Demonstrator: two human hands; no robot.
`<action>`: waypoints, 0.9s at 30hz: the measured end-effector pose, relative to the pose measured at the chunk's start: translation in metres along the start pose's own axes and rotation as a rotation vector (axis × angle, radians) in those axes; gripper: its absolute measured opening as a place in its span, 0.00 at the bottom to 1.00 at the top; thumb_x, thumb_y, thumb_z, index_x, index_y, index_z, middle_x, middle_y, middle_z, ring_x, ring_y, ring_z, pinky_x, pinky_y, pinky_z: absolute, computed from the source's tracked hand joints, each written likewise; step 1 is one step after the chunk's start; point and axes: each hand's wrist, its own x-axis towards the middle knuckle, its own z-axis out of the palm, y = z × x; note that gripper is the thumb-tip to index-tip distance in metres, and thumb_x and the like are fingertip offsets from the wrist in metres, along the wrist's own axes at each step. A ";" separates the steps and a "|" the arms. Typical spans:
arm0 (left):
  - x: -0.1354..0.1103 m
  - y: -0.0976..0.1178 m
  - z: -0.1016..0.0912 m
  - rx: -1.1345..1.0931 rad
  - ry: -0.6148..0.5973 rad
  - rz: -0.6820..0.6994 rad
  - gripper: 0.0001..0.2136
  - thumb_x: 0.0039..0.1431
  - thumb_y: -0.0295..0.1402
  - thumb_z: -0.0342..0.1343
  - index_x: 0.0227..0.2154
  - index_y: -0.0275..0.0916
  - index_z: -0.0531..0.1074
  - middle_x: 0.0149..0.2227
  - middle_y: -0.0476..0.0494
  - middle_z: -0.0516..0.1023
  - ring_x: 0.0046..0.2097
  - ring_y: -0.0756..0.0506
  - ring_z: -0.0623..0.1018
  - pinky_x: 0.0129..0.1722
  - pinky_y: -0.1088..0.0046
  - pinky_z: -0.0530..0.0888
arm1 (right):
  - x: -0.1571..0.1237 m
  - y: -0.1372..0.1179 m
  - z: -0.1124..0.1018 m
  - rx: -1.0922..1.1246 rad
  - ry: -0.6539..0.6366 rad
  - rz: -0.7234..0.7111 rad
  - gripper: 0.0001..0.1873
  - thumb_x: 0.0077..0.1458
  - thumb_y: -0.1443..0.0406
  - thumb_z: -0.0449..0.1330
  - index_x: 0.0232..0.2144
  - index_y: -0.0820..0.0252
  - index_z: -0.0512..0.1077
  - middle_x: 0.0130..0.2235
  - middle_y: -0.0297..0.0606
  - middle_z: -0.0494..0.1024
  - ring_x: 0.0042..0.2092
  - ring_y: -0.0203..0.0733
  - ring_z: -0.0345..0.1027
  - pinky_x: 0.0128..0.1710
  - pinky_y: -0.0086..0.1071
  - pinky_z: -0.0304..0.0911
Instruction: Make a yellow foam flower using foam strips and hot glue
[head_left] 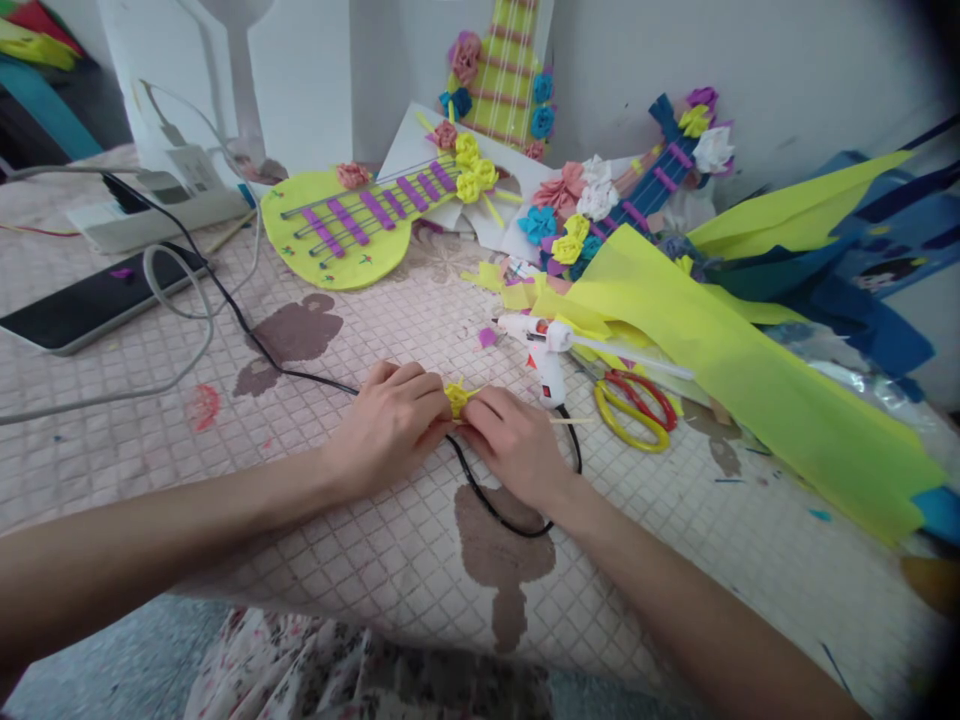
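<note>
Between my two hands, low over the cloth, is a small crumpled yellow paper flower (456,398). My left hand (405,415) pinches it from the left, fingers curled inward. From the other side my right hand (514,435) has its fingertips closed on it. A thin pale stick (574,421) pokes out to the right, past my right hand; its other end is hidden. Just beyond that hand lies a white hot glue gun (541,345), its black cord (469,478) looping under and around my hands. Scissors with red and yellow handles (637,408) rest to the right.
A yellow paper guitar (345,225) with purple strips lies at the back. Beside it stands a blue flower-trimmed paper instrument (637,205). Yellow paper sheets (750,370) spread across the right. At left are a dark phone (97,295), a power strip (165,215) and a grey cable (150,398).
</note>
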 end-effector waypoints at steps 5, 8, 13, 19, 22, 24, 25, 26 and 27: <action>0.000 -0.002 -0.001 -0.012 -0.016 -0.012 0.06 0.61 0.31 0.52 0.30 0.37 0.71 0.33 0.46 0.73 0.39 0.44 0.70 0.39 0.65 0.63 | -0.001 0.000 0.000 0.004 -0.001 -0.014 0.12 0.63 0.64 0.47 0.33 0.59 0.69 0.37 0.39 0.73 0.39 0.40 0.65 0.34 0.32 0.61; -0.002 -0.004 -0.001 0.000 -0.004 0.001 0.06 0.61 0.32 0.52 0.31 0.37 0.71 0.34 0.46 0.73 0.40 0.45 0.70 0.39 0.66 0.63 | -0.001 0.001 0.001 0.032 -0.009 -0.008 0.12 0.63 0.63 0.48 0.34 0.59 0.69 0.37 0.39 0.73 0.39 0.40 0.65 0.34 0.32 0.61; -0.002 -0.003 -0.004 0.089 0.050 0.027 0.06 0.61 0.34 0.53 0.32 0.38 0.70 0.35 0.45 0.74 0.40 0.43 0.70 0.38 0.65 0.63 | -0.002 0.002 0.001 0.051 -0.028 0.004 0.12 0.63 0.63 0.47 0.34 0.59 0.70 0.37 0.39 0.72 0.38 0.39 0.65 0.33 0.32 0.60; -0.001 0.000 -0.001 0.122 0.054 0.092 0.06 0.62 0.33 0.51 0.31 0.37 0.68 0.33 0.46 0.73 0.38 0.44 0.70 0.37 0.67 0.63 | -0.003 0.003 0.001 0.073 -0.024 -0.001 0.12 0.63 0.63 0.48 0.35 0.59 0.69 0.36 0.39 0.71 0.37 0.39 0.65 0.33 0.32 0.61; -0.001 -0.001 0.000 0.121 0.062 0.104 0.07 0.63 0.32 0.50 0.30 0.38 0.67 0.33 0.46 0.74 0.37 0.45 0.70 0.36 0.67 0.62 | -0.003 0.003 0.000 0.074 -0.030 0.001 0.11 0.63 0.63 0.48 0.34 0.60 0.69 0.37 0.39 0.71 0.38 0.39 0.65 0.33 0.32 0.61; -0.002 -0.001 0.000 0.120 0.061 0.098 0.06 0.63 0.31 0.50 0.31 0.38 0.68 0.33 0.46 0.74 0.38 0.45 0.70 0.37 0.67 0.63 | -0.002 0.003 0.000 0.070 -0.041 0.003 0.11 0.63 0.63 0.48 0.34 0.60 0.69 0.37 0.39 0.72 0.38 0.39 0.65 0.33 0.32 0.61; -0.002 -0.001 0.000 0.122 0.061 0.095 0.06 0.63 0.32 0.50 0.31 0.38 0.68 0.33 0.46 0.74 0.38 0.45 0.70 0.37 0.67 0.63 | -0.002 0.003 -0.001 0.066 -0.044 0.003 0.12 0.63 0.63 0.48 0.35 0.60 0.69 0.38 0.39 0.72 0.39 0.39 0.65 0.34 0.32 0.61; -0.002 -0.001 0.000 0.124 0.063 0.093 0.06 0.63 0.32 0.50 0.31 0.38 0.68 0.33 0.46 0.74 0.38 0.45 0.70 0.37 0.67 0.63 | -0.002 0.003 -0.001 0.060 -0.046 0.002 0.12 0.63 0.63 0.47 0.35 0.60 0.69 0.38 0.40 0.72 0.39 0.39 0.65 0.34 0.32 0.61; -0.002 -0.001 0.000 0.126 0.063 0.092 0.06 0.63 0.32 0.50 0.31 0.38 0.68 0.33 0.46 0.74 0.38 0.45 0.70 0.37 0.66 0.63 | -0.002 0.003 -0.001 0.053 -0.048 0.001 0.12 0.63 0.63 0.47 0.35 0.60 0.69 0.38 0.40 0.72 0.39 0.39 0.66 0.34 0.32 0.61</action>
